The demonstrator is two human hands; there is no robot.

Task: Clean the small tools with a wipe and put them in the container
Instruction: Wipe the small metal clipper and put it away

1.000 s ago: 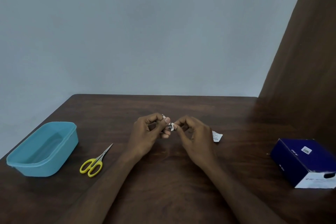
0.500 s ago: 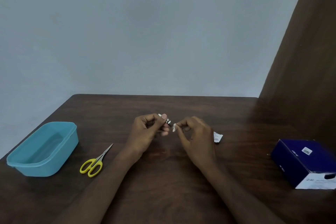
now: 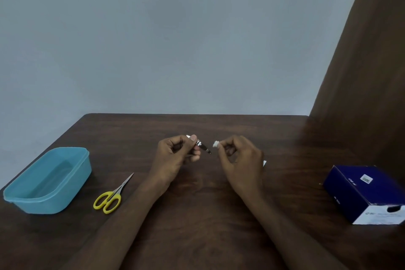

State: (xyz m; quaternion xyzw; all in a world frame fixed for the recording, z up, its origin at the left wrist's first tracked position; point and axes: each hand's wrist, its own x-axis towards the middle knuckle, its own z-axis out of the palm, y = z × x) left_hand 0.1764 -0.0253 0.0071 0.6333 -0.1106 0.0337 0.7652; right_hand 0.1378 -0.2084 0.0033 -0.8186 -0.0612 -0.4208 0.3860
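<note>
Silvery metal, slim and short with a dark tip, the small tool point(image 3: 200, 144) sits pinched between thumb and curled fingers of the left hand point(image 3: 175, 158), held above the middle of the dark wooden table point(image 3: 197, 215) and pointing down-right. Right hand point(image 3: 240, 160) hovers just beside it, fingertips clamped on a small white wipe wad point(image 3: 215, 144), and the two have drawn apart since a second ago. Blue plastic container point(image 3: 47, 181) waits far left, yellow-handled scissors point(image 3: 111, 196) near it.
</note>
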